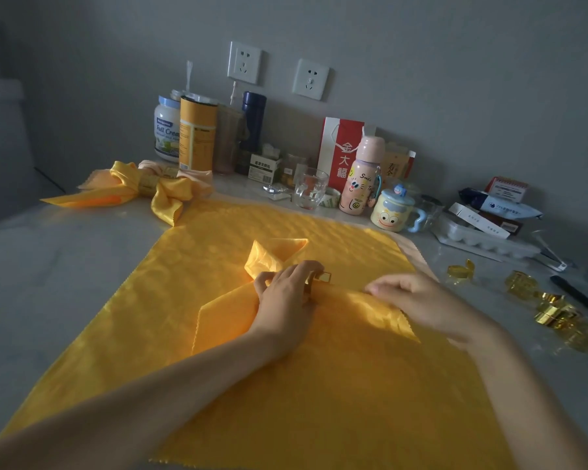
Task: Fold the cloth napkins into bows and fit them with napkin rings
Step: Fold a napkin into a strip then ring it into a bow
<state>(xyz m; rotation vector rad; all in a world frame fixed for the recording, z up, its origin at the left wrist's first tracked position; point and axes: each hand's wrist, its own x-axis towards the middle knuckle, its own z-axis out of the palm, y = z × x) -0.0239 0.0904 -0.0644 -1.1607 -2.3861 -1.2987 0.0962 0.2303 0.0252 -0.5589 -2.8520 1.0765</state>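
Observation:
A folded yellow napkin lies on top of a flat yellow napkin spread across the table. My left hand grips the folded napkin's gathered middle, and a gold napkin ring shows at its fingertips. To the right, my right hand has its fingers curled on the folded napkin's right wing. A finished yellow bow with a gold ring lies at the back left, beside a peach one.
Several loose gold rings lie at the right with a black pen. Along the wall stand tins, a glass, a pink bottle, a cartoon mug, an egg tray and boxes.

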